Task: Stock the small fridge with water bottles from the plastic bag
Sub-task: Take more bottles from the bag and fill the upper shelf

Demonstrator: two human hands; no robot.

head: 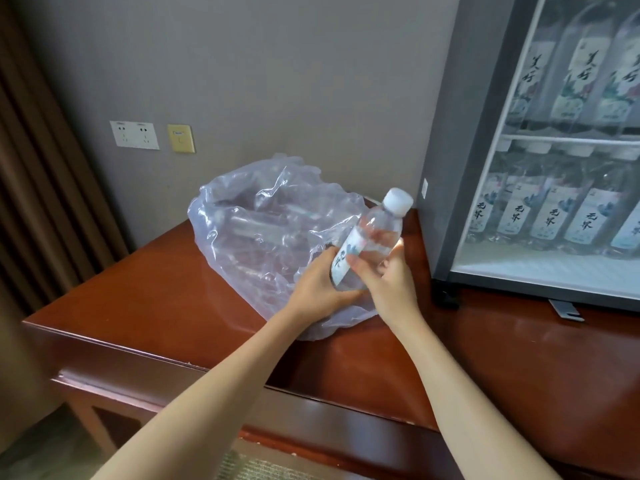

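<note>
A clear water bottle (375, 233) with a white cap and a white label is held tilted just above the plastic bag (263, 230), cap pointing up and right. My left hand (320, 285) cups its lower end from the left. My right hand (389, 275) grips its middle from the right. The translucent bag lies crumpled on the wooden cabinet top, with more bottles dimly visible inside. The small fridge (460, 188) stands to the right, its glass door shut. Two shelves of labelled bottles show through the glass.
The red-brown cabinet top (166, 292) ends at a front edge near me and a left edge by the brown curtain (31, 188). Wall sockets (135, 135) and a yellow plate (180, 138) sit on the grey wall. A small metal bracket (566, 311) lies below the fridge door.
</note>
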